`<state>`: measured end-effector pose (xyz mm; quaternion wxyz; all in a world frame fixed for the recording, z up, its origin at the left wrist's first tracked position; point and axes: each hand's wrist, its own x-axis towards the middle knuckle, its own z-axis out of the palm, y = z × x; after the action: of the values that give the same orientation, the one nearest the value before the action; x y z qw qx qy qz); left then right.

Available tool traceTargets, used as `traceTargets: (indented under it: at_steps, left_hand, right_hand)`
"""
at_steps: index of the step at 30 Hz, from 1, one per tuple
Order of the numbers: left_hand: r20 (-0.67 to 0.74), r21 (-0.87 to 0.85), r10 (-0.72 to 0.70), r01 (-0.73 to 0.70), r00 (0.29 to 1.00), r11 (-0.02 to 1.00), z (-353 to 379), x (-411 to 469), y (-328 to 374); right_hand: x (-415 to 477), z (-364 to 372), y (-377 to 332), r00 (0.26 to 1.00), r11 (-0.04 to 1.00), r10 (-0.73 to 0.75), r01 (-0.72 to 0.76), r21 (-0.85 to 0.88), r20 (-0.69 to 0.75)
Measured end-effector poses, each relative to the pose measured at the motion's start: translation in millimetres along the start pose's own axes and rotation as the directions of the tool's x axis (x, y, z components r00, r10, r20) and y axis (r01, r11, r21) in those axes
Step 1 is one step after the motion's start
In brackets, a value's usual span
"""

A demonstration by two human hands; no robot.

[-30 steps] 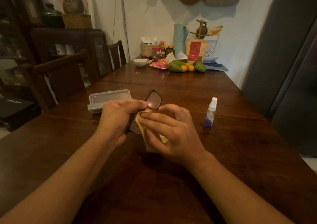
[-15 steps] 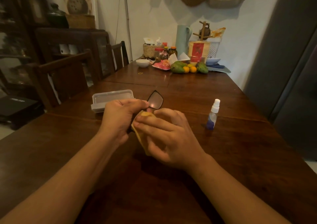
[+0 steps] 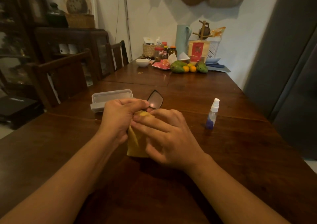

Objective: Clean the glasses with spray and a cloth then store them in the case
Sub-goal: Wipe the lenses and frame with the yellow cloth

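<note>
Fingers (image 3: 151,126) of the right hand (image 3: 171,138) are curled round the yellow cloth (image 3: 135,143), pressed to the glasses (image 3: 155,99) gripped by the left hand (image 3: 120,119) over the tabletop's (image 3: 240,155) middle. Farther off, the case (image 3: 111,96) is seen toward the left edge, the spray bottle (image 3: 212,114) upright toward the right.

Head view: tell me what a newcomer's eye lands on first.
At the centre, the left hand grips the black-framed glasses while the right hand holds the yellow cloth against them. The small clear spray bottle stands to their right on the dark wooden table, and the clear plastic case lies behind the left hand.
</note>
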<state>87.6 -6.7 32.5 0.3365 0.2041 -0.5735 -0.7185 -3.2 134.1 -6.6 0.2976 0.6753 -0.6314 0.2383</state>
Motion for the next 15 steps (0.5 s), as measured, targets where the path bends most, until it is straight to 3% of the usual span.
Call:
traceTargets:
  at_steps: [3,9,15]
  left_hand:
    - [0.006,-0.026,0.028,-0.028,1.000,0.999,1.0,-0.3,0.9]
    - [-0.034,0.044,0.050,-0.048,0.998,0.998,0.4,1.8,-3.9]
    - [-0.049,0.038,0.059,-0.057,0.997,0.998,-2.6,2.6,-2.9]
  right_hand:
    - [-4.0,-5.5,7.7,0.999,0.999,-0.040,0.040,-0.017,-0.009]
    - [-8.8,-6.8,13.9,0.989,0.992,0.124,-0.126,-0.030,-0.084]
    - [-3.5,-2.7,7.4,0.997,0.998,0.059,-0.059,-0.004,-0.041]
